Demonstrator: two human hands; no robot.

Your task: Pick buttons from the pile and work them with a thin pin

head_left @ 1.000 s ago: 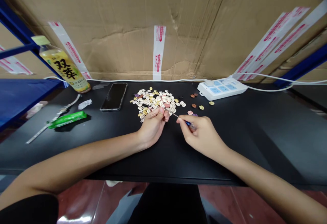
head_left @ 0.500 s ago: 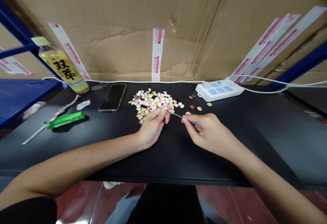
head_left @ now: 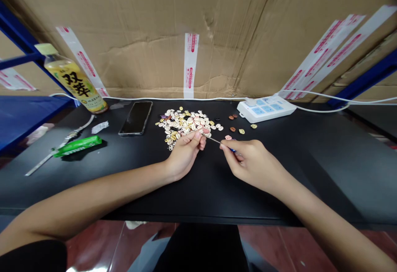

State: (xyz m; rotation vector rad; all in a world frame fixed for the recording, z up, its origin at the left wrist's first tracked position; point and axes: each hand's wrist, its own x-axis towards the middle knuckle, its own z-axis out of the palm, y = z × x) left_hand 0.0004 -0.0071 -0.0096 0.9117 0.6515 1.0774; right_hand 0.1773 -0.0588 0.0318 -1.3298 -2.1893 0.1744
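My left hand (head_left: pixel 186 154) is pinched in front of a pile of small cream, yellow and pink pieces (head_left: pixel 182 123). Between its thumb and fingers is a small pale piece, mostly hidden. My right hand (head_left: pixel 249 160) grips a thin tool with a blue handle (head_left: pixel 232 150) and a metal shaft (head_left: pixel 214 140). The shaft's tip reaches the fingertips of my left hand. Several brown and yellow pieces (head_left: pixel 241 131) lie apart from the pile, beyond my right hand.
On the black table (head_left: pixel 198 197) are a phone (head_left: pixel 136 118), a green wrapped item (head_left: pixel 77 146), a watch-like strap (head_left: pixel 66 139), a crumpled wrapper (head_left: pixel 100 127) and a yellow drink bottle (head_left: pixel 76 82). A white power strip (head_left: pixel 266 109) with cables lies at the back right.
Both hands keep nearly the same pose, with the tool still at the left fingertips. The view has shifted very slightly.
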